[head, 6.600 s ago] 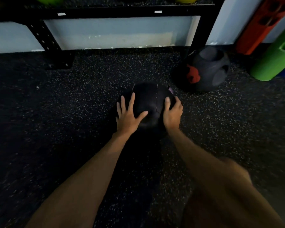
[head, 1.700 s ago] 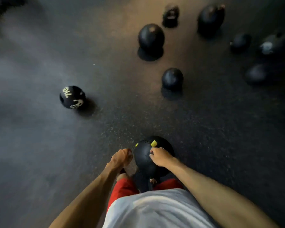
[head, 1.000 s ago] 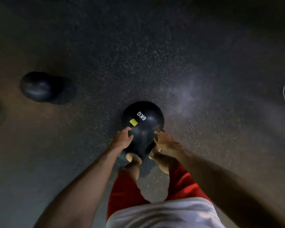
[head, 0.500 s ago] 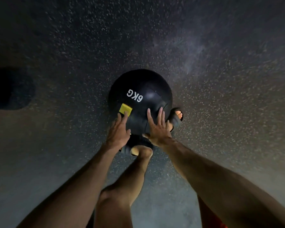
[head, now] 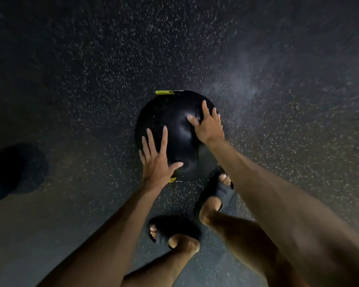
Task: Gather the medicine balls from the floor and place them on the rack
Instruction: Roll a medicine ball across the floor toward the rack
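While the black medicine ball (head: 174, 133) sits on the speckled floor (head: 91, 79), left hand (head: 157, 160) and right hand (head: 207, 126) lie spread flat on its smooth, likely heavy shell, best cupped low on opposite sides.

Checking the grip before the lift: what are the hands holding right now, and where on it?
Black medicine ball, pressed between open palms: left hand on its lower left side, right hand on its upper right side.
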`<state>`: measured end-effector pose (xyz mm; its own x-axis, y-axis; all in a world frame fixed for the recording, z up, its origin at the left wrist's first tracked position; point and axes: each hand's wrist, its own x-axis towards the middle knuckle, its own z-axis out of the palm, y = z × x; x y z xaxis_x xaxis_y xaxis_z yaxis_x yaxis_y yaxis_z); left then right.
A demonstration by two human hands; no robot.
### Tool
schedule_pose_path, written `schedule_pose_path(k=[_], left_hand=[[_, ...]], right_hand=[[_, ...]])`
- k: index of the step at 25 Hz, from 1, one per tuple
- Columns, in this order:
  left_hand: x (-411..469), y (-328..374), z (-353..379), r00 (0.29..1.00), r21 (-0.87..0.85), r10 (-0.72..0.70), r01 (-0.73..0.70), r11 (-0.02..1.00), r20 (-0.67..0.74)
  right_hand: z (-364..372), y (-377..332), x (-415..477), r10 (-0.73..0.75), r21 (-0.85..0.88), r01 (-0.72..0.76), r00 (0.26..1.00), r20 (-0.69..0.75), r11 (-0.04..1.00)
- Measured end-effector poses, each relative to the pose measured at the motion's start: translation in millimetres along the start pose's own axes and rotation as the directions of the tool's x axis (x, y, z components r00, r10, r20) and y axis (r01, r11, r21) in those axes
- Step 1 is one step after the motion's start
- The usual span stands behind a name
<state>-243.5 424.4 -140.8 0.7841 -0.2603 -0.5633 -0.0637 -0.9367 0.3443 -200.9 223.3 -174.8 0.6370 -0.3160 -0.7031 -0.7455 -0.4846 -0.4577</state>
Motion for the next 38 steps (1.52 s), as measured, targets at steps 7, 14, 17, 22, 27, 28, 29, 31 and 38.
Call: schedule_pose_path(k=[7,14,17,22,27,28,29,31,38], left_hand=[[93,29,-56,0.996,-0.026,-0.065,0.067,0.997,0.069],[181,24,-83,0.970,-0.415,-0.123,0.026,0.910,-0.210],[206,36,-84,0.927,-0.451,-0.090,-0.091,0.888,-0.363],[253,40,-83,0.770,-0.032,0.198,-0.272,0.962,-0.607],[338,57,-128,0.769,-0.022,0.176,-0.240,0.970,-0.615],[356,60,-140,0.791,-0.051,0.160,-0.235,0.971,-0.591],[373,63,-153,0.819,-0.077,0.141,-0.220,0.973,-0.556],[404,70,-177,0.868,-0.127,0.101,-0.185,0.975,-0.487],[444,71,-202,0.912,-0.183,0.157,-0.240,0.953,-0.379]], right_hand=[[36,46,-64,-0.373,-0.194,0.331,0.892,-0.253,0.923],[5,-21,35,-0.344,-0.160,0.306,0.860,-0.376,0.939],[-31,-67,93,-0.272,-0.075,0.267,0.858,-0.436,0.961],[-96,-131,191,-0.154,0.073,0.205,0.889,-0.432,0.976],[-114,-156,238,-0.253,0.084,0.359,0.787,-0.562,0.930],[-112,-161,239,-0.303,0.021,0.390,0.746,-0.593,0.920],[-108,-161,237,-0.353,-0.055,0.408,0.707,-0.613,0.911],[-91,-157,227,-0.442,-0.200,0.419,0.628,-0.640,0.885],[-59,-164,208,-0.436,-0.345,0.265,0.554,-0.709,0.900]])
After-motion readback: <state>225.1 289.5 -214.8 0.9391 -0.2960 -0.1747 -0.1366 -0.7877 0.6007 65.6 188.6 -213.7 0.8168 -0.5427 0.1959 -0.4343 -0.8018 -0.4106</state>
